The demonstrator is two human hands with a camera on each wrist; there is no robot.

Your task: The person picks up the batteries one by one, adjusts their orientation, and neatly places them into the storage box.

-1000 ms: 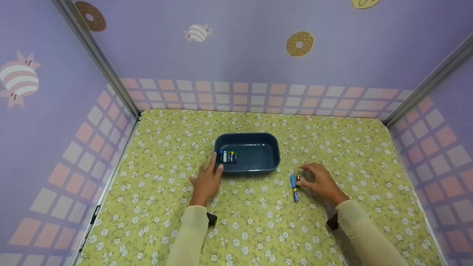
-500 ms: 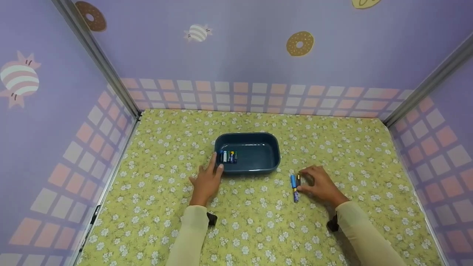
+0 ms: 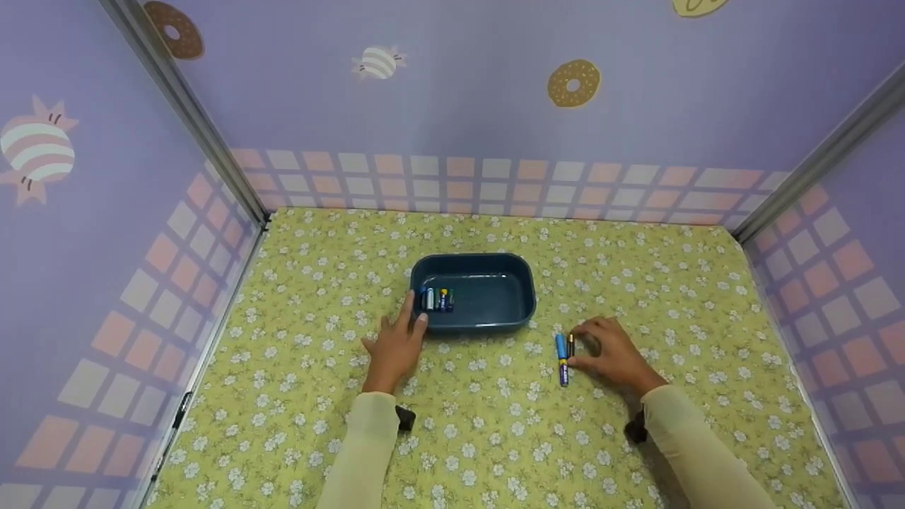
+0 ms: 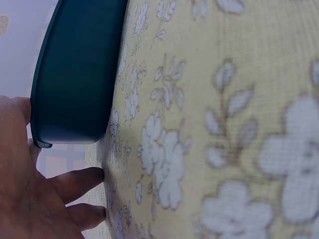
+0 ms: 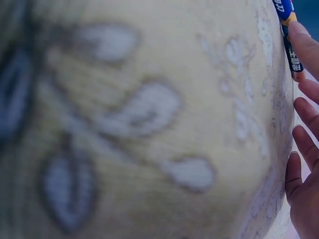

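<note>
My right hand (image 3: 614, 355) pinches a black battery with a copper-coloured end (image 3: 571, 346) lengthwise between thumb and forefinger, low over the cloth. Close along its left side lie a light-blue battery (image 3: 561, 345) and, nearer me, a purple battery with a yellow band (image 3: 563, 373). In the right wrist view the black battery (image 5: 295, 62) shows between thumb and finger, the other fingers spread. My left hand (image 3: 397, 352) touches the near left corner of a dark teal tub (image 3: 534, 300), fingers fairly straight. Inside the tub, several batteries (image 3: 443, 300) stand in a row at the left.
A yellow-green flowered cloth (image 3: 474, 438) covers the table. Purple patterned panels (image 3: 466, 106) enclose the back and both sides, with metal posts (image 3: 212, 141) at the corners. A black clip (image 3: 182, 410) sits on the left edge.
My right hand has brought forefinger and thumb onto the two ends of the black battery. The purple battery has shifted very slightly. The left hand and the tub stay put.
</note>
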